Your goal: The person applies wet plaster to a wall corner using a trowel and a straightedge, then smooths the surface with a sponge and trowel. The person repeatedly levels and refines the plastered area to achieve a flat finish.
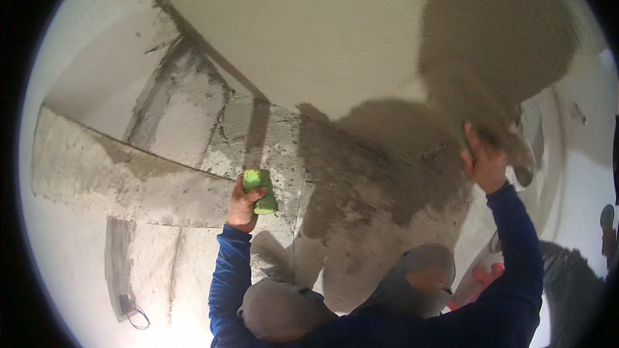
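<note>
My left hand (242, 208) is closed around a bright green, rounded block (265, 201) that looks like a sponge, held in front of the grey, patchy strip of floor. Farther right and higher, my right hand (488, 164) is wrapped around a flat, trowel-like tool (465, 100), smeared by motion. The tool lies against or just over a broad, smooth coat of damp beige plaster (309, 32); contact cannot be made out. Shadows of my head and arm fall across the coat's right side.
Bare, stained grey surface (361, 212) lies between my arms. A raised ledge (129, 174) runs along the left, with a wire loop (137, 317) below it. Near my right arm are a red object (488, 275) and a dark sheet or bag (570, 296).
</note>
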The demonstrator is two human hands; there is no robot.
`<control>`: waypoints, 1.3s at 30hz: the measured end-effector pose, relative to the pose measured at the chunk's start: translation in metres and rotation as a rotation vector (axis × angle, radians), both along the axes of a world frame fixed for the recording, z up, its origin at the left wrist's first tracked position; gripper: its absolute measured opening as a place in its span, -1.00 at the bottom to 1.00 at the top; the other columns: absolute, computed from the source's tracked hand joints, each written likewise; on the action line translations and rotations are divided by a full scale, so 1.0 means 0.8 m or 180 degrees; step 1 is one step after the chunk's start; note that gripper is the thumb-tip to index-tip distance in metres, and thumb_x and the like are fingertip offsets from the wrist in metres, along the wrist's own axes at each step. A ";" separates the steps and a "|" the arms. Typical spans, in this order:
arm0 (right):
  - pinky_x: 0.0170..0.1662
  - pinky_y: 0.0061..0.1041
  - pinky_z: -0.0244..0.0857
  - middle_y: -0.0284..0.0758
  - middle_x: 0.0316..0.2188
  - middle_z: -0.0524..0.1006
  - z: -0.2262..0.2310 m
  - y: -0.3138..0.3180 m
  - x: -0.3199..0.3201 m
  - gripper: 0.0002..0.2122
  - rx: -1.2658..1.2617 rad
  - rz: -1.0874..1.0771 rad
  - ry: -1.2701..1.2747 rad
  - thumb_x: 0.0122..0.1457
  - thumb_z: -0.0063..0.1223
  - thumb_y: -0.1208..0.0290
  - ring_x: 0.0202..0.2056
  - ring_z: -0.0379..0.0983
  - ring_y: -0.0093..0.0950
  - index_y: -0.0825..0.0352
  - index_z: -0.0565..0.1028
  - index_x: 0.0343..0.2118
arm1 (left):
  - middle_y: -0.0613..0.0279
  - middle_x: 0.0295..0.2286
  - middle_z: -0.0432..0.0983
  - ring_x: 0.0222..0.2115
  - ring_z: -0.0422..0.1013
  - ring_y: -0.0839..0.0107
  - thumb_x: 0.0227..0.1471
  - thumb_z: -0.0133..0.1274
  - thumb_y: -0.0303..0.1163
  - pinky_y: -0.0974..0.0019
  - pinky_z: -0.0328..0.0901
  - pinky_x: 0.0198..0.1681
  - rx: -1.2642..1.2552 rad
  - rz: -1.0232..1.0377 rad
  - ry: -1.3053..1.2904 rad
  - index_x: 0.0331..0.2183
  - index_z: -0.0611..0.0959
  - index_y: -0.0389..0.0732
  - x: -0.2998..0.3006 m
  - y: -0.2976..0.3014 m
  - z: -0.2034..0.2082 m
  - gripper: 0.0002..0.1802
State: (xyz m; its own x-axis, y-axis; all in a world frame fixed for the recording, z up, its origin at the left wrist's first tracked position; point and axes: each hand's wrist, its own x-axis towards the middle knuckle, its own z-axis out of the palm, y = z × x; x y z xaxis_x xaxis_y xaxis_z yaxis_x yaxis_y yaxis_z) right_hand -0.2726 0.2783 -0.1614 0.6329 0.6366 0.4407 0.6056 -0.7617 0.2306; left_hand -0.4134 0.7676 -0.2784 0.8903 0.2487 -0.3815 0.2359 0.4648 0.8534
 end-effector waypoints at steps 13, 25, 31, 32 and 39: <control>-0.49 -0.27 0.49 -0.14 -0.25 0.56 -0.127 0.474 0.135 -0.37 0.0594 0.0532 0.1075 0.22 -0.09 0.09 -0.51 0.54 -0.23 0.09 -0.03 0.29 | 0.26 -0.29 0.42 -0.29 0.39 0.40 -0.17 0.13 -0.60 0.32 0.34 -0.20 -0.0081 0.0207 -0.0081 -0.07 0.37 -0.22 -0.033 0.026 0.024 -0.45; -0.30 -0.24 0.46 -0.04 -0.22 0.54 -0.275 0.485 0.141 -0.37 -0.0425 0.0109 0.2325 0.24 -0.21 0.34 -0.32 0.57 -0.21 0.03 -0.18 0.32 | 0.18 -0.26 0.41 -0.31 0.42 0.32 -0.16 0.14 -0.52 0.26 0.39 -0.25 0.0092 0.0437 0.0039 -0.03 0.36 -0.22 -0.078 0.050 0.038 -0.42; -0.48 -0.25 0.46 -0.09 -0.22 0.56 -0.296 0.340 0.104 -0.41 -0.0352 0.0124 0.1983 0.26 -0.15 0.20 -0.43 0.58 -0.24 0.00 -0.06 0.30 | 0.17 -0.25 0.41 -0.31 0.42 0.30 -0.14 0.13 -0.50 0.24 0.39 -0.24 0.0103 0.0186 -0.0073 -0.01 0.35 -0.22 -0.062 0.024 0.039 -0.41; -0.52 -0.26 0.46 -0.09 -0.21 0.56 -0.303 0.306 0.094 -0.42 -0.0353 0.0094 0.1781 0.26 -0.15 0.17 -0.46 0.58 -0.25 0.00 -0.04 0.30 | 0.19 -0.26 0.40 -0.31 0.41 0.32 -0.15 0.14 -0.50 0.26 0.38 -0.24 0.0125 0.0141 -0.0054 -0.02 0.35 -0.21 -0.059 0.017 0.039 -0.41; -0.58 -0.36 0.45 -0.10 -0.13 0.53 -0.222 0.048 0.022 -0.43 -0.0747 -0.0037 0.1297 0.23 -0.11 0.09 -0.51 0.56 -0.35 -0.04 0.04 0.29 | 0.20 -0.26 0.40 -0.29 0.40 0.34 -0.17 0.17 -0.54 0.27 0.37 -0.21 0.0130 -0.0045 -0.0156 -0.03 0.33 -0.22 -0.044 -0.014 0.046 -0.39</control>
